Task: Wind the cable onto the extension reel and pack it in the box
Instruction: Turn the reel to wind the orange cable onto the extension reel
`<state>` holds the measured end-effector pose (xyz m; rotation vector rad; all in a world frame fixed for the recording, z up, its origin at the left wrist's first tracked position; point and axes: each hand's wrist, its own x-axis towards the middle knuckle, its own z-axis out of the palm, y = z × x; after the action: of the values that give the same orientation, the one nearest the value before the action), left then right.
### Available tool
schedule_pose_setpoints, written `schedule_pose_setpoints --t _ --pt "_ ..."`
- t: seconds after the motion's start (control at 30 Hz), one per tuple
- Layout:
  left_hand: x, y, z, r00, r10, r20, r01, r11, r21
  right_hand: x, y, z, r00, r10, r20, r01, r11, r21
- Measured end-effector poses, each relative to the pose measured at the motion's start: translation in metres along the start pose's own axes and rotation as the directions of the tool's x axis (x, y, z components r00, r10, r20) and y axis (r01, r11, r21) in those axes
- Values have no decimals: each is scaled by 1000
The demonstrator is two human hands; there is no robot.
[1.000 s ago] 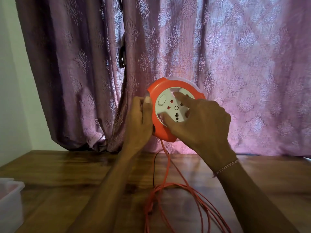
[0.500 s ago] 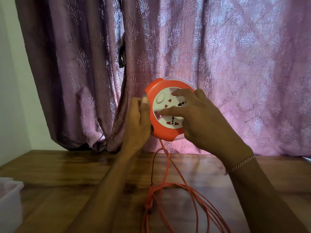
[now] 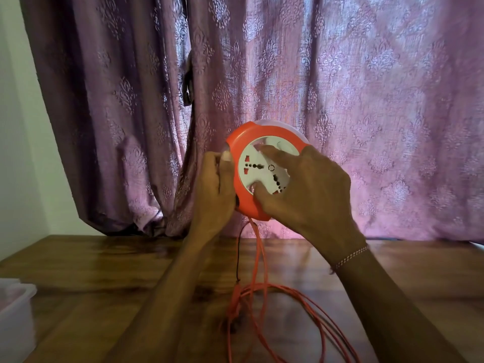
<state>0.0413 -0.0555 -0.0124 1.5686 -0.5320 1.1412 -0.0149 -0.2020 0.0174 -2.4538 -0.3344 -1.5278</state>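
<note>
Head view: A person holds an orange extension reel [image 3: 245,191] upright in the air above the far edge of a wooden worktop [image 3: 104,268], its white socket face [image 3: 262,170] turned toward the camera. The left hand [image 3: 213,188] is wrapped around the reel's left rim, fingers curled behind it and the thumb pressed on the front edge. The right hand [image 3: 305,193] lies spread over the socket face, one fingertip near the top of the white disc and the thumb at its lower part, the remaining fingers loosely bent against the reel's right side. A beaded bracelet [image 3: 349,256] circles the right wrist. From the bottom of the reel an orange cable [image 3: 258,255] drops to the worktop, where it lies in loose loops near the front edge, between the forearms. A thin dark cord [image 3: 237,254] hangs just beside it. A translucent plastic box [image 3: 15,310] sits at the worktop's front left corner, well apart from the reel and only partly in frame. A patterned purple curtain [image 3: 340,87] hangs behind the worktop.
</note>
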Motion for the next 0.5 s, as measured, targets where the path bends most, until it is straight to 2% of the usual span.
schedule_pose_setpoints --t 0.1,0.17,0.27,0.33,0.43,0.5 --pt "0 -3 -1 1000 -3 -15 4 1000 7 -1 0 4 1000 -5 -15 5 1000 -11" --pt "1 -4 0 1000 -14 -16 14 1000 5 1 3 2 998 -32 50 31 999 18" --pt "4 -5 -2 999 -24 -37 25 999 27 6 8 -7 989 -53 136 28 984 178" --pt "6 -6 -4 997 -39 -70 40 999 14 6 10 -14 997 -35 73 11 953 304" --pt "8 -7 -6 993 -44 -112 48 998 27 9 16 -21 999 -25 26 15 951 307" --pt "10 -8 -7 989 -46 -143 51 998 31 9 16 -25 983 -62 175 9 957 288"
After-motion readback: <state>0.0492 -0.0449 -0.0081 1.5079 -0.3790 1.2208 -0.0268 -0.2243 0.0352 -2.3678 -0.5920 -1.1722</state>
